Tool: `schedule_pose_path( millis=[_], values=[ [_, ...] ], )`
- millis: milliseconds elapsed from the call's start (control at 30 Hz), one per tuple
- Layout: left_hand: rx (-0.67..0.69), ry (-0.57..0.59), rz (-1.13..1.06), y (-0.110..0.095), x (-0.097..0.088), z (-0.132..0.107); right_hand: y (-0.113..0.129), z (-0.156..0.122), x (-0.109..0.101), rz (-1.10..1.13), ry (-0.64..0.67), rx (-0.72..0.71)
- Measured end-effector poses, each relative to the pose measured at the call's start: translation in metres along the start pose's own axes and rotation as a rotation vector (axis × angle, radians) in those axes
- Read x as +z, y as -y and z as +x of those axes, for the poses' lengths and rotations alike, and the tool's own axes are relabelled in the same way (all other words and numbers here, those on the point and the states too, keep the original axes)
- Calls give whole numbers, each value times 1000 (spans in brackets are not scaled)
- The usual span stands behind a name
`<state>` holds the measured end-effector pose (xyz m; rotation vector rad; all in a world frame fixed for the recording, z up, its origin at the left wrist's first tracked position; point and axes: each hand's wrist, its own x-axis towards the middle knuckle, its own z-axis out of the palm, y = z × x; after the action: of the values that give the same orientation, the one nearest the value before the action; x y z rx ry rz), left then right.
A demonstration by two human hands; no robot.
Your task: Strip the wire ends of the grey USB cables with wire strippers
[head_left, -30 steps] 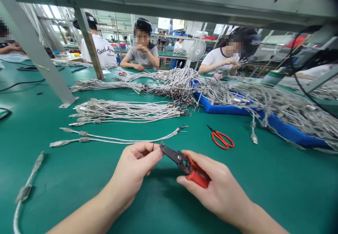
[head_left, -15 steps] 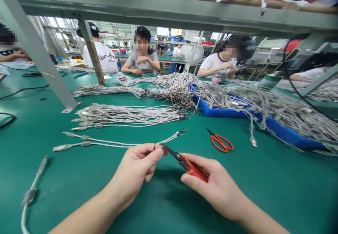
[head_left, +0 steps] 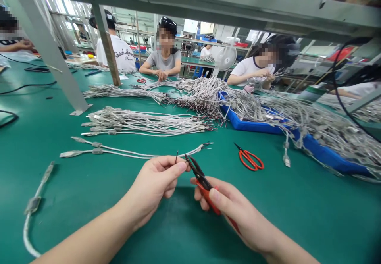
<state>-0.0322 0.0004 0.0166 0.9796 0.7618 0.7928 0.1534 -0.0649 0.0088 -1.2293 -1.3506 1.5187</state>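
Thin wire [head_left: 176, 157] pinched in left hand [head_left: 151, 181], rest hidden; right hand [head_left: 235, 216] clenches red-handled stripper [head_left: 200, 180].

Scissors [head_left: 250, 158] (on workbench [head_left: 327, 220]) behind wire stripper [head_left: 200, 180]

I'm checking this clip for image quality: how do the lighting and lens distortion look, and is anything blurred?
In the head view, the wide lens bows the metal shelf beam and stretches the left forearm; the windows blow out white; light on the green mat looks even, with a soft shadow beneath the right hand; the red-handled wire strippers look sharp, without clear motion blur.
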Motion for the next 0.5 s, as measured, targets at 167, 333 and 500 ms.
schedule_pose_path(
  millis=[167, 333, 500],
  values=[
    [29, -111, 137, -1, 2, -1, 2, -1, 2, -130, -56, 25],
    [108, -232, 383, -4, 5, -4, -2, 1, 0, -82, -259, 28],
    [30, -9, 437, 3, 13, -9, -7, -1, 0, 14, -294, -188]
  ],
)
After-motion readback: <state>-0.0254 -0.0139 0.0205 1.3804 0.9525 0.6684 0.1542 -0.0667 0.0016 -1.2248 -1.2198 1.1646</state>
